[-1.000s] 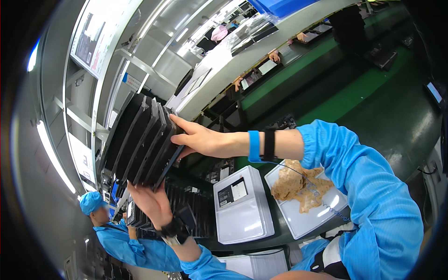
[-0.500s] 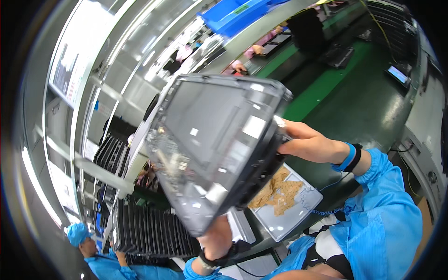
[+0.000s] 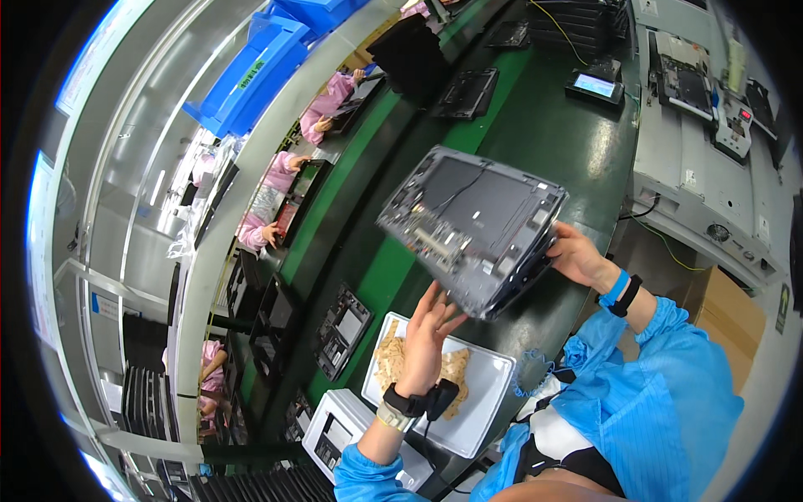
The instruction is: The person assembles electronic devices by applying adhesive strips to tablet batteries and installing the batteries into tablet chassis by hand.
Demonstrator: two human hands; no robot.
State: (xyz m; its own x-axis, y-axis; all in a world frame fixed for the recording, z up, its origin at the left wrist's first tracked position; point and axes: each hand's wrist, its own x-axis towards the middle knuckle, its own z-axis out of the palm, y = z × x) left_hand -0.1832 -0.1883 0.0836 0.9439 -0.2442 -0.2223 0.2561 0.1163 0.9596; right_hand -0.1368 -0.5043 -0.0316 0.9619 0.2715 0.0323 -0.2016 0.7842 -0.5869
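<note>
A dark laptop chassis point(image 3: 473, 230) hangs tilted over the green bench, its inside showing a bare circuit board, a black cable and a flat dark panel. Its right edge is gripped by my right hand point(image 3: 577, 255), with the thumb side showing and the other fingertips partly hidden behind it. At the chassis's lower left edge is my left hand point(image 3: 425, 343), fingers spread; whether the fingertips touch the edge I cannot tell. Under my left wrist stands a white tray point(image 3: 477, 418) of tan, crumpled-looking pieces point(image 3: 456, 368). Both wrists wear bands.
Another opened chassis point(image 3: 343, 333) lies on the green belt beside a white box point(image 3: 330, 418). Co-workers in pink sleeves point(image 3: 280, 171) handle dark frames across the line. A small screen device point(image 3: 595, 86) stands at the back right, near a grey machine point(image 3: 703, 201). Blue bins point(image 3: 251, 75) sit upper left.
The chassis has moved away from me and right, held lower over the bench. My left hand has come out from under it with fingers spread. The view has swung right.
</note>
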